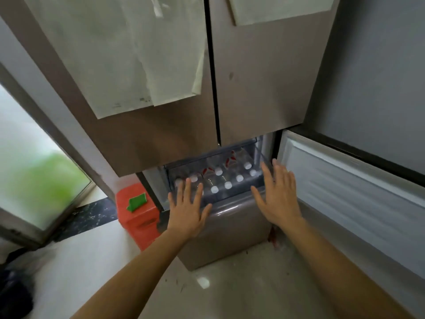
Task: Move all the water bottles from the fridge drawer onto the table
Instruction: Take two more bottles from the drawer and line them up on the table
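Pale glossy floor tiles [96, 268] fill the foreground, running up to a tall brown fridge [257, 88] whose two upper doors are shut and carry taped sheets of whitish paper [128, 54]; at the lower right a compartment door [354, 189] stands swung open, its white ribbed inner face showing; left of the fridge a frosted window pane [34, 162] glows green and white; beneath the upper doors the fridge drawer [218, 217] is pulled out, its rounded brown front facing the person and its clear bin open on top; beside it on the floor sits a red box [138, 215] with a green piece [137, 202] on its lid; inside the drawer stand the water bottles [228, 185], white caps up, in rows, some with red labels; the left hand [186, 210] hovers over the drawer's front left edge, fingers spread and holding nothing; the right hand [277, 194] hovers at the drawer's right side, fingers likewise splayed and empty.
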### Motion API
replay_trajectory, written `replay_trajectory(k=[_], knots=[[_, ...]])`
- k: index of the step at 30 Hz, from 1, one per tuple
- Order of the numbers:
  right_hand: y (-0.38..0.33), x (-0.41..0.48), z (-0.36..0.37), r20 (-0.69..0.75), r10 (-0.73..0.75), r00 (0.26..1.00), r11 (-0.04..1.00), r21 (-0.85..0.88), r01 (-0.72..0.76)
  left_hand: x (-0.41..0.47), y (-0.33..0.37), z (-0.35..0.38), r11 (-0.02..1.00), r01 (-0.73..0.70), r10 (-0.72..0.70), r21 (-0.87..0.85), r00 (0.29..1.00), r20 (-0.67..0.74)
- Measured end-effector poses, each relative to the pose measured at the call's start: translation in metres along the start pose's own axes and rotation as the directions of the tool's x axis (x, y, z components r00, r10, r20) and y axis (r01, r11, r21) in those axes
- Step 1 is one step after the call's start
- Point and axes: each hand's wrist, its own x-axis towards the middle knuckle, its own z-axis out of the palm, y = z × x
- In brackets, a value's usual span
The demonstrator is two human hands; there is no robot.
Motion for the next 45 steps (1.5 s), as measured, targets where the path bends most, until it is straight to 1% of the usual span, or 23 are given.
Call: replay_trajectory(k=[2,5,8,11,15,18,21,23,26,29,32,34,36,38,40,42,44,45], knots=[[0.006,0.021,0.015,0.127,-0.016,0.992,1.0,0.02,0.014,0.011,0.003,0.006,0.997,0.071,-0.071,-0.014,0.997,0.026],[0.008,0.042,0.036,0.236,-0.056,0.97,0.998,0.046,0.047,0.025,0.005,0.013,0.989,0.147,-0.144,-0.031,0.986,0.078],[0.006,0.062,0.056,0.384,-0.099,0.918,0.993,0.097,0.067,0.045,0.0,0.021,0.979,0.193,-0.183,-0.06,0.973,0.141],[0.0,0.082,0.072,0.502,-0.104,0.859,0.983,0.186,0.011,0.067,-0.009,0.031,0.971,0.218,-0.2,-0.1,0.966,0.162],[-0.008,0.106,0.099,0.529,-0.124,0.84,0.968,0.249,-0.014,0.097,-0.024,0.049,0.982,0.154,-0.126,-0.111,0.967,0.223],[-0.017,0.125,0.117,0.587,-0.155,0.794,0.94,0.334,-0.063,0.114,-0.034,0.062,0.981,0.128,-0.086,-0.146,0.961,0.262],[-0.027,0.148,0.133,0.597,-0.158,0.787,0.928,0.362,-0.087,0.133,-0.043,0.072,0.976,0.138,-0.093,-0.166,0.963,0.253],[-0.031,0.161,0.146,0.608,-0.154,0.779,0.932,0.352,-0.09,0.148,-0.047,0.079,0.965,0.157,-0.096,-0.211,0.957,0.272],[-0.036,0.176,0.166,0.611,-0.194,0.767,0.94,0.34,-0.033,0.168,-0.051,0.087,0.943,0.206,-0.13,-0.262,0.951,0.279],[-0.04,0.183,0.18,0.634,-0.192,0.75,0.968,0.248,0.037,0.177,-0.049,0.091,0.943,0.234,-0.159,-0.237,0.942,0.295],[-0.043,0.183,0.186,0.61,-0.207,0.765,0.975,0.192,0.11,0.183,-0.047,0.093,0.938,0.24,-0.159,-0.251,0.939,0.304],[-0.04,0.182,0.184,0.596,-0.218,0.772,0.971,0.213,0.11,0.183,-0.047,0.092,0.931,0.236,-0.156,-0.277,0.946,0.283],[-0.037,0.177,0.177,0.607,-0.218,0.764,0.964,0.256,0.072,0.179,-0.048,0.088,0.922,0.221,-0.142,-0.318,0.957,0.254],[-0.032,0.167,0.171,0.638,-0.224,0.737,0.957,0.286,0.043,0.168,-0.049,0.085,0.918,0.202,-0.101,-0.341,0.951,0.292],[-0.025,0.155,0.166,0.686,-0.235,0.688,0.955,0.296,0.03,0.156,-0.049,0.084,0.918,0.198,-0.058,-0.343,0.924,0.378],[-0.022,0.148,0.166,0.726,-0.25,0.641,0.954,0.297,0.036,0.151,-0.046,0.081,0.922,0.198,-0.037,-0.333,0.901,0.433],[-0.023,0.146,0.166,0.747,-0.276,0.605,0.944,0.329,0.025,0.153,-0.042,0.078,0.912,0.224,-0.049,-0.342,0.89,0.453],[-0.024,0.145,0.164,0.747,-0.281,0.602,0.937,0.349,0.003,0.155,-0.039,0.075,0.899,0.254,-0.071,-0.358,0.889,0.452]])
